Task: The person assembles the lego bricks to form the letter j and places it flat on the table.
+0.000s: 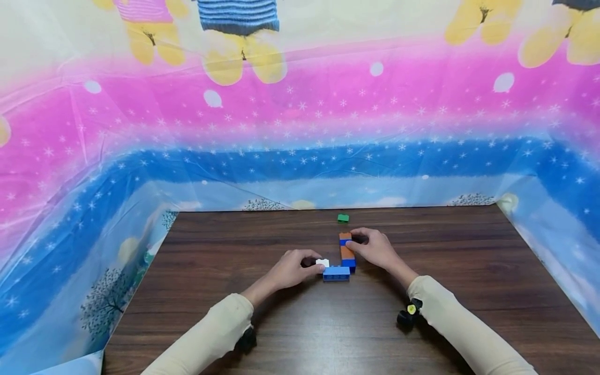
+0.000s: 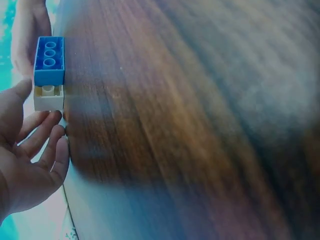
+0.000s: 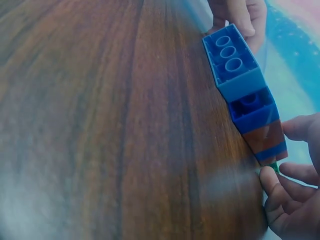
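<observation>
A light blue toy brick (image 1: 336,274) lies on its side with its hollow underside facing me, joined to a white brick (image 1: 322,263) at its left. My left hand (image 1: 291,269) pinches the white brick between thumb and fingers. At the right, a dark blue brick (image 1: 349,264) touches the light blue one and continues into a row of an orange brick (image 1: 347,253), a thin blue brick (image 1: 344,242) and another orange brick (image 1: 345,236). My right hand (image 1: 375,249) grips the far part of this row, thumb on its right side. Its fingertips are partly hidden in the head view.
A green brick (image 1: 343,218) stands alone near the back edge of the dark wooden table (image 1: 225,234). A printed cloth (image 1: 300,161) hangs behind the table and along its sides. Black wrist devices (image 1: 405,319) sit under both sleeves.
</observation>
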The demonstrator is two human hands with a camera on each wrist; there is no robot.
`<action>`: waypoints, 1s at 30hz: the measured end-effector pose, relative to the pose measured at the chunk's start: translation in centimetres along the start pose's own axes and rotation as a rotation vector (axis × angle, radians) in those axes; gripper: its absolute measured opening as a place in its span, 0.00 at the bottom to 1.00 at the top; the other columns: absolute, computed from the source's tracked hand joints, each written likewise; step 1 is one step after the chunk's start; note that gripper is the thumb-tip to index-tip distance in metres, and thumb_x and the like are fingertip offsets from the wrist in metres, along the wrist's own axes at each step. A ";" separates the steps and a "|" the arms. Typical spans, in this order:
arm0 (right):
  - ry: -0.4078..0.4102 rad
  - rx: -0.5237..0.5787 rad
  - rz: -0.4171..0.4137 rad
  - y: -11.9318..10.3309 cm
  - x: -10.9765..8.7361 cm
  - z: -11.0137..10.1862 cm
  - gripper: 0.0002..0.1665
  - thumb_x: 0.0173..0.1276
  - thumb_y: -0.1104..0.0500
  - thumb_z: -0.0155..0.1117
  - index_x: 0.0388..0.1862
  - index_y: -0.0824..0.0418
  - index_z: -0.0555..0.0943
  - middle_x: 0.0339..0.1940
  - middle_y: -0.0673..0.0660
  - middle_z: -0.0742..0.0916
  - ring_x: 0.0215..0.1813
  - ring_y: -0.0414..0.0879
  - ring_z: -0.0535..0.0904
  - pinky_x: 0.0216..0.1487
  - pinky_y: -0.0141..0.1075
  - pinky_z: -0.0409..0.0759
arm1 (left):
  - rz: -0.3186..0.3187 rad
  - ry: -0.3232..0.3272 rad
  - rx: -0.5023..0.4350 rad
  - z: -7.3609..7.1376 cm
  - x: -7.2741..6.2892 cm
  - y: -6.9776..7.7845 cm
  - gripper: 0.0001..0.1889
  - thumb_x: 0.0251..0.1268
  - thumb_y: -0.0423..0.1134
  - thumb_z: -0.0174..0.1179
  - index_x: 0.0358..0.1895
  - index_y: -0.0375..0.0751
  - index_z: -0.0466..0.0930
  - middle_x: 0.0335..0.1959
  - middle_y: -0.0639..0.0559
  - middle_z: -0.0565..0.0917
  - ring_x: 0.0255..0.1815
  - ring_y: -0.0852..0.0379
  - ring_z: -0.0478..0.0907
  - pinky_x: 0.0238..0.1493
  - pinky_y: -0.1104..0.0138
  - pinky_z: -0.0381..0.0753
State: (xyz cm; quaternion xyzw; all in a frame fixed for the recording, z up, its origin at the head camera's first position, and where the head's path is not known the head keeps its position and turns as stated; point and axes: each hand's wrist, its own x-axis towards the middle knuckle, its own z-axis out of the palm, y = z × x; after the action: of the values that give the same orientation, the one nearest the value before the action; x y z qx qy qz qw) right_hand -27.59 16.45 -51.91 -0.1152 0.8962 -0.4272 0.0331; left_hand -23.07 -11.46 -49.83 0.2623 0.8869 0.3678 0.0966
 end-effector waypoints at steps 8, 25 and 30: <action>0.067 -0.014 -0.023 -0.5 1.0 -1.3 0.26 0.73 0.45 0.67 0.62 0.59 0.82 0.56 0.59 0.87 0.53 0.54 0.85 0.50 0.51 0.83 | 0.022 -0.007 0.007 0.2 0.0 0.4 0.26 0.72 0.57 0.62 0.64 0.43 0.81 0.51 0.53 0.86 0.48 0.60 0.80 0.51 0.60 0.80; 0.115 -0.114 -0.112 0.5 6.1 -1.2 0.19 0.75 0.51 0.64 0.59 0.58 0.85 0.54 0.59 0.88 0.53 0.54 0.84 0.49 0.51 0.82 | 0.020 0.000 0.023 0.9 0.1 0.5 0.26 0.69 0.56 0.65 0.64 0.47 0.81 0.54 0.55 0.86 0.48 0.62 0.80 0.50 0.62 0.80; 0.119 -0.133 -0.131 0.9 7.1 -0.8 0.19 0.76 0.53 0.65 0.59 0.60 0.85 0.57 0.61 0.87 0.53 0.55 0.84 0.53 0.53 0.81 | 0.029 -0.001 0.012 0.8 0.1 0.5 0.27 0.69 0.57 0.66 0.64 0.46 0.81 0.54 0.54 0.86 0.48 0.62 0.81 0.50 0.62 0.81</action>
State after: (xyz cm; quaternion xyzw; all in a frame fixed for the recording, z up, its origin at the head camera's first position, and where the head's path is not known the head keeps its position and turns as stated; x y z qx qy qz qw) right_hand -34.79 15.95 -51.80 -0.1500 0.9134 -0.3743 -0.0558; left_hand -22.66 -10.62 -50.09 0.2758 0.8851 0.3638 0.0901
